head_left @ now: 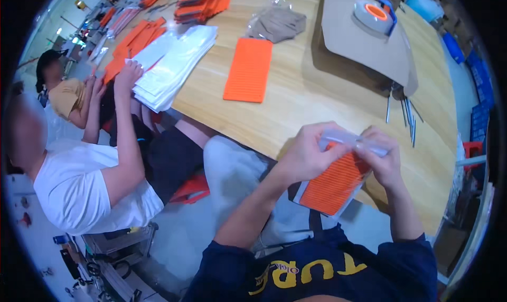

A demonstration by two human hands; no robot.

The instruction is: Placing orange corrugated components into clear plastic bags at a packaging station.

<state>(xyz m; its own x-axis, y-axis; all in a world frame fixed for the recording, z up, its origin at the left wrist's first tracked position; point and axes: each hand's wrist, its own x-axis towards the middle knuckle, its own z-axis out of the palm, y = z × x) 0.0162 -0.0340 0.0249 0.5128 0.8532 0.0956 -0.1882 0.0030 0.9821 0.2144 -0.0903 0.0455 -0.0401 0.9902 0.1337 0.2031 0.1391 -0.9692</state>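
Between my two hands, at the near edge of the table, is a clear plastic bag (346,138) with an orange ribbed sheet (334,188) inside it. My left hand (309,153) pinches the bag's upper edge on the left. At the upper right, my right hand (383,156) grips the same edge with thumb and fingers. The bag hangs tilted below both hands, over my lap. Another orange ribbed sheet (248,70) lies flat on the table, farther off to the left.
A cardboard box (348,30) bears a tape roll (374,14); thin metal rods (409,119) lie beside it. Crumpled brown material in clear plastic (277,23), clear bags (177,64) and orange stacks (200,3) are on the table (296,85). Two people sit at the left.
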